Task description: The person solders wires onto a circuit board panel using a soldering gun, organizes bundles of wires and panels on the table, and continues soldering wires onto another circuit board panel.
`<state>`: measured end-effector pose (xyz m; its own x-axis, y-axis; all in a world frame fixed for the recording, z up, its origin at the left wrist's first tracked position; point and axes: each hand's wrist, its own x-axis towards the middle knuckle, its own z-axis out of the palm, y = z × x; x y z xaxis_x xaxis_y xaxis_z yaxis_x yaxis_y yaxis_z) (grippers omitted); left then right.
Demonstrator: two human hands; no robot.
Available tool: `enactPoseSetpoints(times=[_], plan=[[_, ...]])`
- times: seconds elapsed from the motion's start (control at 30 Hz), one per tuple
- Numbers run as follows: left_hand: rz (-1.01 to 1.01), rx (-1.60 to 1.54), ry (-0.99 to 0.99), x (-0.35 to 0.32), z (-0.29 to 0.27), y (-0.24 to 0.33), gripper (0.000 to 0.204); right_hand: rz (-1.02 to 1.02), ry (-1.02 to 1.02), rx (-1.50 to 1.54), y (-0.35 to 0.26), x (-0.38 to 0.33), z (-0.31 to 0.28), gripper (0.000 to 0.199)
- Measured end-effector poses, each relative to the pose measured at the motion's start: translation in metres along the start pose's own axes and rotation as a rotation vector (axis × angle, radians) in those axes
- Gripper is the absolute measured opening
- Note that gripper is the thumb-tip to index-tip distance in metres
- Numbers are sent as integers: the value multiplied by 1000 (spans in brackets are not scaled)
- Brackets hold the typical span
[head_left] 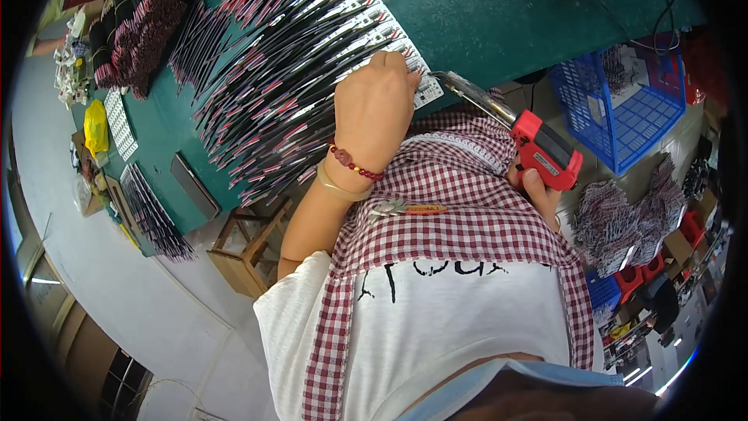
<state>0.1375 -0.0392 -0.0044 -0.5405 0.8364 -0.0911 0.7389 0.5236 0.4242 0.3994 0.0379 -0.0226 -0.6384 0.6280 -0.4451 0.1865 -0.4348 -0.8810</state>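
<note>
on the red soldering gun (550, 143), a small printed label (545, 159).

Left grip (375, 101) lies over white circuit boards (428, 94); right grip (539, 193) holds a red soldering gun (548, 151).

The soldering gun (535, 134) is red and black; the circuit boards (428, 94), white; the cables (265, 70), black with red and white ends, perhaps pinkish where they blur; the tabletop (483, 19), green; the apron (436, 242), dark-red-and-white check; the shirt (467, 320), white with black lettering; the bracelet (366, 173), dark red; the crate (583, 101), blue.
</note>
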Motion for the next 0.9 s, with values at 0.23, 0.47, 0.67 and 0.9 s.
enactPoseSetpoints(times=[0.23, 0.47, 0.67, 0.9], plan=[[-21, 12, -9, -1, 2, 2, 18, -57, 45, 69, -6, 0, 1, 46], [-10, -20, -14, -7, -2, 0, 14, -77, 43, -23, -9, 3, 4, 52], [-3, -50, 260, -14, -36, 2, 23, -142, 64, 102, -5, 5, -1, 50], [36, -284, 69, -24, 2, -2, 15, -55, 43, 64, -4, 4, 0, 50]])
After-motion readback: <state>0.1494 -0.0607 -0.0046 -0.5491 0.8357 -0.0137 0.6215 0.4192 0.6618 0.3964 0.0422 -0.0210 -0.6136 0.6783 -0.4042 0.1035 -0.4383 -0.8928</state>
